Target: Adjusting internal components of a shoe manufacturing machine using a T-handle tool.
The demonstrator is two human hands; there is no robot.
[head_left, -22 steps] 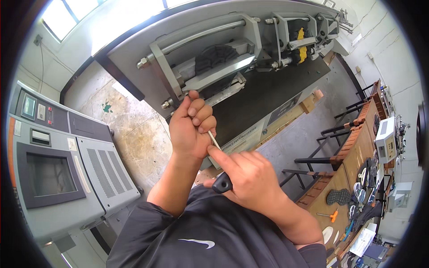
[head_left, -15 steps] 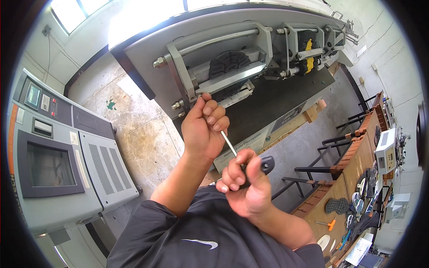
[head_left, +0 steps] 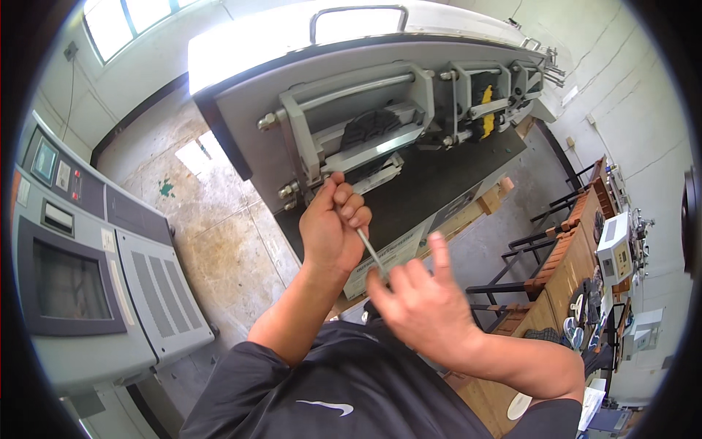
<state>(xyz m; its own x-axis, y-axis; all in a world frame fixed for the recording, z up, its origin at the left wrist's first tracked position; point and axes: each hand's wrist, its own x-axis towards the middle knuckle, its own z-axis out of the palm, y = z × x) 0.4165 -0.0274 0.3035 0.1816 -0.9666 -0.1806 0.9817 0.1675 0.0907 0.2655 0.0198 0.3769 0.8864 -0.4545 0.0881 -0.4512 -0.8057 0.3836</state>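
Observation:
My left hand (head_left: 333,230) is closed around the slim metal shaft of a T-handle hex key (head_left: 370,250). Its fingertips are at the lower left corner of a grey metal clamp frame (head_left: 300,139), beside the bolt ends; the tool's tip is hidden there. My right hand (head_left: 428,311) is by the tool's lower end, blurred, with one finger raised and the fingers apart. A dark part, perhaps the black handle, shows under that hand. A black ridged shoe sole (head_left: 369,128) sits inside the clamp frame.
The clamp frame is on a large grey machine (head_left: 241,110) with a dark bed (head_left: 431,172); a smaller clamp holds a yellow piece (head_left: 488,110). A grey cabinet with a screen (head_left: 69,278) stands left. On the right, a wooden workbench (head_left: 545,314) carries soles and instruments.
My right hand has loosened from the black handle and swung rightward, its fingers spreading. My left hand keeps its grip on the shaft. The whole view has shifted slightly.

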